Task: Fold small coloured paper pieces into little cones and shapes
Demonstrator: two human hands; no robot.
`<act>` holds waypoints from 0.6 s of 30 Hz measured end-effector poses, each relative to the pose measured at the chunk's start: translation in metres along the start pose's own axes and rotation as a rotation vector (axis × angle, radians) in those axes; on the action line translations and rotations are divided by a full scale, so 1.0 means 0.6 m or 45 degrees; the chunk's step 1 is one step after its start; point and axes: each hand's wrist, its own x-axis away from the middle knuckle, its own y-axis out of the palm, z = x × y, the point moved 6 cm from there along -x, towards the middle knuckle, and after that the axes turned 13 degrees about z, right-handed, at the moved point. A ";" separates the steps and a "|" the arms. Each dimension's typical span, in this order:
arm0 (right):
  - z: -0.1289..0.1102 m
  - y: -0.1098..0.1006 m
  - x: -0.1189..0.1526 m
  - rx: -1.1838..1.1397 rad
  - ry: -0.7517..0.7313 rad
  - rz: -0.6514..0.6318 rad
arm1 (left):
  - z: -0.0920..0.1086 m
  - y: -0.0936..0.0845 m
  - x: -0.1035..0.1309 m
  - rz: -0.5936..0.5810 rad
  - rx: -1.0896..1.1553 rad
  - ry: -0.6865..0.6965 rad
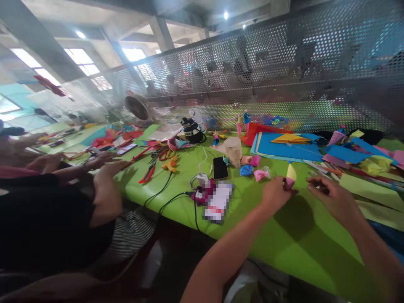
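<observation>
My left hand [277,191] grips a small paper cone figure [291,174], yellow above and pink below, with a blue tip. It stands upright between the thumb and fingers over the green tabletop [252,244]. Apart from it, to the right, my right hand [325,191] hovers with its fingers curved and a gap between thumb and fingertips; nothing shows in them. Crumpled pink paper [261,174] and a blue wad [246,170] lie left of my left hand. Yellow paper strips [372,189] are beside my right hand.
Blue sheets [284,147] and a tan cup [233,151] lie behind my hands. A power strip [202,194] with cables, a lit phone [219,202] and a dark phone [220,167] are to the left. Farther left are scissors [147,171] and a co-worker's arms [107,185]. A perforated screen [252,75] borders the back.
</observation>
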 end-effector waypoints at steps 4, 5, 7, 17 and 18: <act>-0.003 -0.010 -0.002 0.029 0.040 0.045 | -0.003 0.003 0.002 -0.052 -0.227 0.034; -0.002 -0.012 -0.002 0.025 0.041 0.051 | -0.004 0.004 0.001 -0.052 -0.244 0.046; 0.000 -0.013 -0.005 0.014 0.035 0.060 | -0.005 0.006 0.000 -0.027 -0.216 0.080; -0.010 0.019 0.002 -0.150 -0.002 -0.112 | -0.008 0.039 -0.008 -0.026 0.619 0.057; -0.014 0.025 0.005 -0.182 0.022 -0.148 | -0.008 0.043 -0.007 -0.034 0.662 0.054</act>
